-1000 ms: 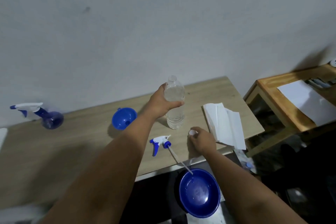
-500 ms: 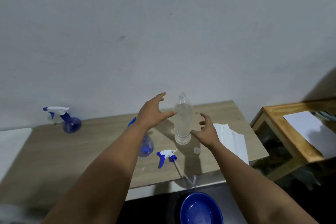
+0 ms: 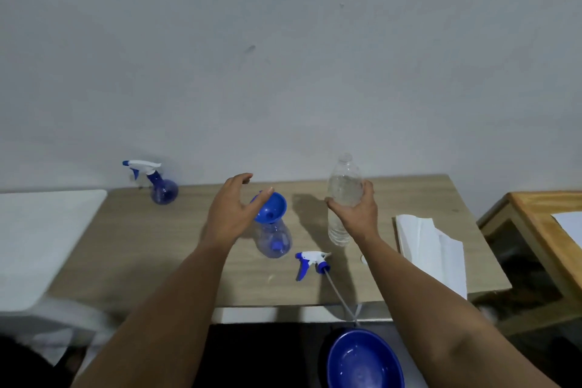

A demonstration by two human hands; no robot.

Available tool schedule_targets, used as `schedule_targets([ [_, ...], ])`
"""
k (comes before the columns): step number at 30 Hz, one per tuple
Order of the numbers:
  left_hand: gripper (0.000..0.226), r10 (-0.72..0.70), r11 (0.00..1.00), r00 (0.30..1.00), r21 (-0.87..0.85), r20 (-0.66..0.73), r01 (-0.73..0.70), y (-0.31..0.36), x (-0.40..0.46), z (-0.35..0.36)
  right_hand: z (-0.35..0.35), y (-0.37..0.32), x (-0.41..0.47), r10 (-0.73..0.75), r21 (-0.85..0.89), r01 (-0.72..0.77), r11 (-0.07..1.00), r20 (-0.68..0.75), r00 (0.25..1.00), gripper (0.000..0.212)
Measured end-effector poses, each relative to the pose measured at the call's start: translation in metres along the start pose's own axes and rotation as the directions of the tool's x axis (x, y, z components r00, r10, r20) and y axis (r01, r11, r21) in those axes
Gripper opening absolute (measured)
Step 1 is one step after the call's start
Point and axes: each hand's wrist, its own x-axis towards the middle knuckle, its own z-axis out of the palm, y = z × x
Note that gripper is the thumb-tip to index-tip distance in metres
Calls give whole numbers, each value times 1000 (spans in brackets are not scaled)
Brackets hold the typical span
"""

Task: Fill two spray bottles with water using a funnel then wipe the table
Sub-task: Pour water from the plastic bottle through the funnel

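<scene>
My right hand grips the uncapped water bottle, held upright. The funnel sits in the open spray bottle on the tabletop, to the bottle's left. My left hand hovers spread beside the funnel rim. The detached spray head lies nearer me, outside the pour path, as I judge it. A capped spray bottle stands far left; paper towels lie right.

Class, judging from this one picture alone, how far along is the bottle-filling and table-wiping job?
Done: spray head removed, funnel seated in the open spray bottle. In hand: right hand grips the uncapped water bottle; left hand open beside the funnel. Left: pouring, the second spray bottle, wiping with the paper towels.
</scene>
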Motion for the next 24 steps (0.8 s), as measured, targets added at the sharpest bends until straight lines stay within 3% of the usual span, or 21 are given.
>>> schedule_targets([
  [8, 80, -52, 998, 999, -30, 16, 53, -14, -11, 3, -4, 0, -2, -36, 46, 42, 998, -119, 992, 65],
  [13, 78, -65, 998, 997, -7, 53, 65, -13, -16, 4, -22, -15, -11, -120, 29, 125, 992, -118, 986, 66],
  [21, 108, -122, 968, 958, -183, 260, 173, -24, -24, 7, -42, -56, -26, -244, 14, 243, 970, 69, 967, 65],
  [24, 93, -62, 977, 948, -176, 313, 122, -25, -26, 9, -41, -65, -32, -225, -11, 232, 973, 203, 953, 65],
])
